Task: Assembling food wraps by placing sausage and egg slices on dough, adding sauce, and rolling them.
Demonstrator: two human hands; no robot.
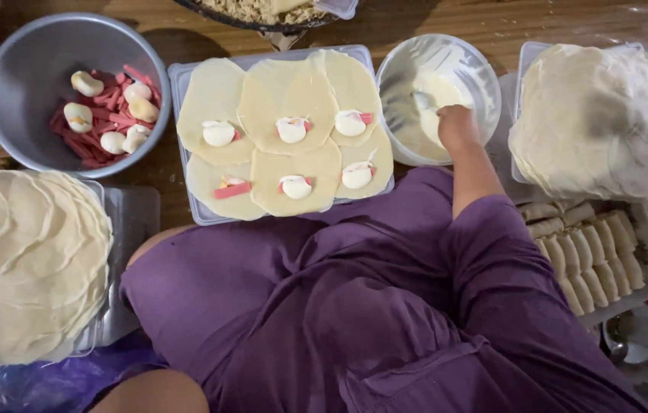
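clothing: purple fabric (370, 306) fills the near middle of the view, with a bare knee at the bottom edge.
near left: a tall stack of round wrappers (22, 264) sits on a metal tray (131, 229).
near right: finished rolls (607, 256) lie in rows in a shallow tray, just below a second wrapper stack (595, 118).
middle tray: a clear plastic tray (186, 76) carries six laid-out wrappers (285, 107), each topped with a white egg piece and a red sausage strip.
right hand: the right hand (455, 126) reaches into the white bowl (396, 73), fingers curled down around what looks like a small utensil in the pale paste (431, 99); the grip itself is hard to make out.
left hand: not seen anywhere in the view.
far left: a grey metal bowl (25, 76) holds red sausage strips (106, 115) and halved eggs (87, 82).
far edge: a dark dish with crumbly filling (251, 9) rests on the wooden counter (492, 23).
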